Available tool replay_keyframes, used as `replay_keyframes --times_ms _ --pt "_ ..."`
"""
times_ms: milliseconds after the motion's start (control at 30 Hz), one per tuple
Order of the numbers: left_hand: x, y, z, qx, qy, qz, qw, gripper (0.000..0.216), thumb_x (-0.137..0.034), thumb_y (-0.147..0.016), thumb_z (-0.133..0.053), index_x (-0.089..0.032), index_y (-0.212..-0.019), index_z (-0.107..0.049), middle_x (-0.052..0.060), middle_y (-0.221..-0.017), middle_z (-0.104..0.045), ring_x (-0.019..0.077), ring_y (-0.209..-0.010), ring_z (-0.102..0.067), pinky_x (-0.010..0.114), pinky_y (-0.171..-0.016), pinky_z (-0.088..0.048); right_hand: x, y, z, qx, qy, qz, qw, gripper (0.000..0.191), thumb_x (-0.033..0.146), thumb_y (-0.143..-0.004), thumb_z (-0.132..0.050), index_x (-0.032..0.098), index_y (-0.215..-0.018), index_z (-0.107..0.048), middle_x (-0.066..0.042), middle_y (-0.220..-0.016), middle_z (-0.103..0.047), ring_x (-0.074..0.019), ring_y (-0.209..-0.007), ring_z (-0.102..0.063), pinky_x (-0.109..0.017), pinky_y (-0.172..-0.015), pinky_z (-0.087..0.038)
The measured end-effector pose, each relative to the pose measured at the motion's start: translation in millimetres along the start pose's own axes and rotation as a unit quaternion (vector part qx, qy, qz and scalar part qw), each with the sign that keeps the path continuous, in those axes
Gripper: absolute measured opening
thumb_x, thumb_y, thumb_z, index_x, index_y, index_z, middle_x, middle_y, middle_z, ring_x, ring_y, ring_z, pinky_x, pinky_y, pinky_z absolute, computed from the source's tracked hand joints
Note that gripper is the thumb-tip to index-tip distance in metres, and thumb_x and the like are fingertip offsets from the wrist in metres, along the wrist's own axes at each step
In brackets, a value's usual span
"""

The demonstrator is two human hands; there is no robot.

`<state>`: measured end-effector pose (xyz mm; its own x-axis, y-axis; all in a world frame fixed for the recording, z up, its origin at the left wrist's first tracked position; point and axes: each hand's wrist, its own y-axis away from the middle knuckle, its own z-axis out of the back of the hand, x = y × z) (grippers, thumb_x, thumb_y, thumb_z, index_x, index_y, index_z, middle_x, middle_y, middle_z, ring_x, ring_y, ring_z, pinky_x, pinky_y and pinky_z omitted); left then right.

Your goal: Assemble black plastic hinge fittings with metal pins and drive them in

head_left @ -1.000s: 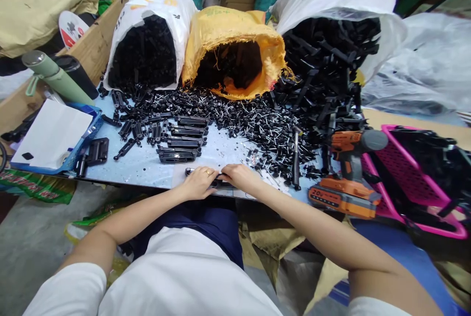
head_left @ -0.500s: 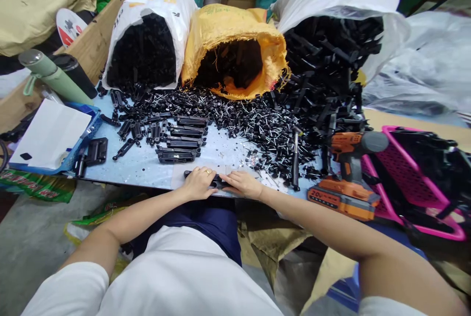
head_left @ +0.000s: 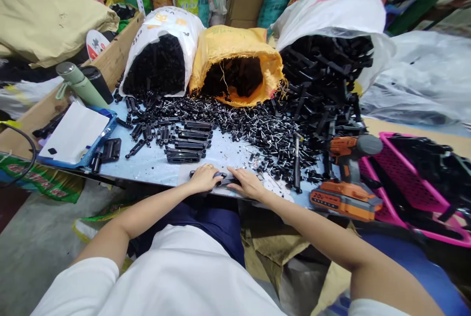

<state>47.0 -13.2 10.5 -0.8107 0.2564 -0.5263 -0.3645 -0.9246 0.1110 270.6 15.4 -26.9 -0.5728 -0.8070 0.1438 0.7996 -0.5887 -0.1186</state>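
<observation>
My left hand (head_left: 204,179) and my right hand (head_left: 247,183) rest side by side at the near edge of the blue table (head_left: 154,164). Both press on a long black plastic part (head_left: 222,179) lying flat between them. The left hand's fingers curl over the part's left end; the right hand's fingers lie over its right end. A row of similar assembled black parts (head_left: 189,139) is stacked just beyond the hands. A heap of small black pieces with metal pins (head_left: 268,132) spreads across the table's middle.
Three open sacks of black parts lie at the back: white (head_left: 162,51), yellow (head_left: 235,61), clear plastic (head_left: 331,36). An orange cordless drill (head_left: 348,178) and a hammer (head_left: 296,161) lie right. A pink crate (head_left: 415,188) is far right. A blue tray with paper (head_left: 75,134) and a green flask (head_left: 79,85) sit left.
The camera has tilted up a little, so the scene sits lower in view. Both hands stay on the black part, and the right hand has slid slightly along it.
</observation>
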Motion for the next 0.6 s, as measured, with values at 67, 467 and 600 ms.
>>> replay_keyframes --times_ms 67,467,600 --pt "0 -10 3 0.025 0.05 0.077 0.995 0.023 -0.033 -0.083 -0.055 -0.018 -0.095 -0.068 0.007 -0.098 -0.067 0.0218 -0.096 -0.059 0.033 -0.083 -0.044 2 1 0 -0.005 -0.011 -0.013 1.0 0.051 0.049 -0.09 -0.042 0.012 -0.123 -0.052 -0.012 -0.102 -0.059 -0.0201 -0.091 -0.052 -0.031 -0.082 -0.043" --pt "-4 -13 7 0.044 0.046 0.051 0.997 0.024 -0.034 -0.082 -0.057 -0.014 -0.089 -0.069 0.011 -0.094 -0.068 0.0217 -0.093 -0.06 0.031 -0.082 -0.044 -4 13 3 -0.06 0.052 0.02 0.997 0.04 0.045 -0.089 -0.047 0.015 -0.113 -0.059 -0.012 -0.103 -0.062 -0.0217 -0.09 -0.056 -0.036 -0.083 -0.04" --pt "-16 18 -5 -0.038 -0.106 -0.104 0.988 0.051 -0.049 -0.077 -0.061 -0.007 -0.107 -0.059 0.018 -0.101 -0.063 0.029 -0.095 -0.06 0.039 -0.079 -0.046 -4 11 2 -0.086 0.06 0.096 0.99 0.037 0.039 -0.091 -0.043 0.02 -0.119 -0.056 -0.011 -0.104 -0.062 -0.0215 -0.083 -0.059 -0.034 -0.071 -0.044"
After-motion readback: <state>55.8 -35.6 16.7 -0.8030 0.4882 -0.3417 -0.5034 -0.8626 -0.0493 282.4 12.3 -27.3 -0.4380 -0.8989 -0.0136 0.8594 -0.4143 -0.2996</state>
